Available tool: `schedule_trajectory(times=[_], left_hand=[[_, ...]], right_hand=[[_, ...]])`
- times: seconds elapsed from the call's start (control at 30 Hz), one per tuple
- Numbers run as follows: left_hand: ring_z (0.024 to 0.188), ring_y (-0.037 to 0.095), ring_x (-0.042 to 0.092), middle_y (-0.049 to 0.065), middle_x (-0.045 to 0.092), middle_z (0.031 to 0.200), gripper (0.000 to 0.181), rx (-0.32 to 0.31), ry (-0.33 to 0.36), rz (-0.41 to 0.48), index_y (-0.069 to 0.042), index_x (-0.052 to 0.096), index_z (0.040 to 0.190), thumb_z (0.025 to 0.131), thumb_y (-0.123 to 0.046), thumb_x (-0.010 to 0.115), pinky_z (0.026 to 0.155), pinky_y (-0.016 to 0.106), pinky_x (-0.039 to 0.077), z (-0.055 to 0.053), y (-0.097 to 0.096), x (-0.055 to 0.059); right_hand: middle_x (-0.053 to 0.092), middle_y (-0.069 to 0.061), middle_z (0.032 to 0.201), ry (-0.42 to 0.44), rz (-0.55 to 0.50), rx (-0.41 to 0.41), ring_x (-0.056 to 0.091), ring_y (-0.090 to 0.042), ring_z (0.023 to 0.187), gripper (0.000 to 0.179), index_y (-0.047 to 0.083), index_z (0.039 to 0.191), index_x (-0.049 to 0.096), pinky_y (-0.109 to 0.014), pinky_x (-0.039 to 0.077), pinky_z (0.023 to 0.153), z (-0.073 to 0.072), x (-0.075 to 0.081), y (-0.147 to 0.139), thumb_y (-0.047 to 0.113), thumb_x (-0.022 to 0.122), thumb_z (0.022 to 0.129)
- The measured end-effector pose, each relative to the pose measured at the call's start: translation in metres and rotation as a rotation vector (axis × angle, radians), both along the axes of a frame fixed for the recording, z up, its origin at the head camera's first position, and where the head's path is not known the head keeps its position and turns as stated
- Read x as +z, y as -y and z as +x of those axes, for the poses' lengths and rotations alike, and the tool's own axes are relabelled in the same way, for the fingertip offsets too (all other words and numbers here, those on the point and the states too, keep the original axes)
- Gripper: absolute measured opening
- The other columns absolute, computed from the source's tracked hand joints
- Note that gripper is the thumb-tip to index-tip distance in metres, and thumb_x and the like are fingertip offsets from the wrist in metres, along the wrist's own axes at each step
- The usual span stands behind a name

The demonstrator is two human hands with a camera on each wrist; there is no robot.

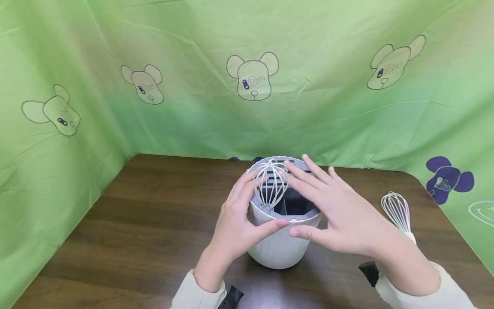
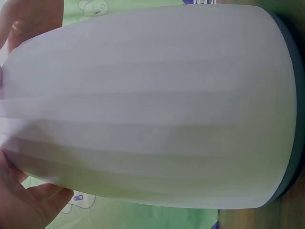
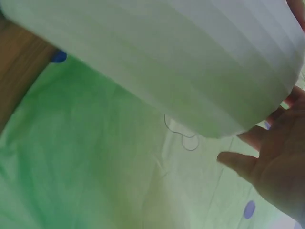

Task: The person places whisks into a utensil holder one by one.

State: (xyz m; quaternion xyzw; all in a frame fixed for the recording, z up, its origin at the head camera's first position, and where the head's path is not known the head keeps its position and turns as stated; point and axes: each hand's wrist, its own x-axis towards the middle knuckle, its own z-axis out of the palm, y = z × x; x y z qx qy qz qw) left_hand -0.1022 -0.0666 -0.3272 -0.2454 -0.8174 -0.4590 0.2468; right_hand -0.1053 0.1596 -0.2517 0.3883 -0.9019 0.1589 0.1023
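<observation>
A white ribbed holder (image 1: 279,244) stands upright near the middle of the wooden table (image 1: 146,223), its divided inside keeping a white whisk (image 1: 270,184) propped wires-up in the left compartment. The left hand (image 1: 239,221) curls round the holder's near-left wall, thumb along the rim, steadying it. The right hand (image 1: 339,214) is spread, fingers straight over the opening, holding nothing; a second whisk (image 1: 397,212) lies to the right.

Staged recording booth, not a lived-in room: green cartoon-bear cloth (image 1: 247,86) screens a dark wood-grain tabletop (image 1: 154,223) on three sides, with only kitchen whisks (image 1: 397,212) and a utensil pot (image 1: 279,244).
</observation>
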Motion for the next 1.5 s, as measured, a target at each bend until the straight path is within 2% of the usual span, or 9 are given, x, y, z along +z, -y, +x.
schedule_trajectory(times=[0.1,0.2,0.37,0.5,0.97,1.33,1.5], left_hand=[[0.147,0.015,0.035,-0.006,0.041,0.154,0.079,0.007,0.010,-0.012,-0.019,0.052,0.141,0.073,-0.042,0.086,0.112,0.048,0.042,-0.001,0.000,0.000],[0.147,0.015,0.035,-0.006,0.041,0.154,0.080,0.008,0.011,-0.015,-0.019,0.052,0.141,0.073,-0.042,0.086,0.112,0.047,0.042,-0.002,0.000,0.001],[0.146,0.015,0.036,-0.006,0.041,0.154,0.079,0.005,0.003,-0.013,-0.019,0.052,0.140,0.073,-0.042,0.086,0.112,0.046,0.042,-0.003,0.000,0.001],[0.146,0.014,0.037,-0.007,0.041,0.154,0.079,0.009,0.004,-0.012,-0.019,0.052,0.140,0.073,-0.043,0.086,0.112,0.046,0.042,-0.003,0.000,0.000],[0.145,0.015,0.038,-0.006,0.043,0.153,0.080,0.014,0.001,-0.014,-0.019,0.053,0.140,0.072,-0.043,0.087,0.112,0.044,0.043,-0.001,0.000,0.000],[0.147,0.015,0.035,-0.008,0.041,0.154,0.081,0.032,0.053,-0.005,-0.023,0.052,0.142,0.071,-0.044,0.087,0.111,0.048,0.043,0.002,0.000,0.001],[0.148,0.015,0.034,-0.008,0.040,0.155,0.082,0.036,0.056,-0.007,-0.023,0.051,0.142,0.071,-0.044,0.087,0.112,0.048,0.043,0.002,0.000,0.001]], right_hand=[[0.019,0.001,0.167,-0.067,0.095,-0.016,0.004,-0.028,0.156,0.089,0.028,0.157,0.030,-0.074,0.012,0.115,0.004,-0.002,-0.004,0.063,0.066,0.084],[0.014,0.001,0.168,-0.101,0.140,-0.052,-0.001,-0.026,0.157,0.093,0.032,0.158,0.026,-0.075,0.008,0.115,0.008,-0.003,-0.007,0.069,0.064,0.081],[0.012,0.001,0.168,-0.151,0.163,-0.083,-0.002,-0.025,0.157,0.100,0.036,0.157,0.025,-0.073,-0.004,0.115,0.011,-0.007,-0.017,0.083,0.056,0.075],[0.011,-0.002,0.169,-0.181,0.168,-0.098,-0.002,-0.027,0.156,0.106,0.036,0.157,0.026,-0.072,-0.009,0.115,0.014,-0.011,-0.025,0.088,0.053,0.069],[0.011,0.000,0.168,-0.210,0.165,-0.163,-0.002,-0.026,0.157,0.108,0.033,0.157,0.028,-0.068,-0.012,0.117,0.025,-0.019,-0.045,0.087,0.057,0.067],[0.008,0.001,0.169,-0.181,0.183,-0.237,-0.006,-0.021,0.156,0.106,0.033,0.158,0.025,-0.064,-0.015,0.118,0.029,-0.023,-0.061,0.073,0.070,0.070],[0.007,0.001,0.169,-0.170,0.169,-0.270,-0.008,-0.020,0.156,0.106,0.032,0.158,0.025,-0.063,-0.016,0.118,0.030,-0.028,-0.074,0.067,0.074,0.071]])
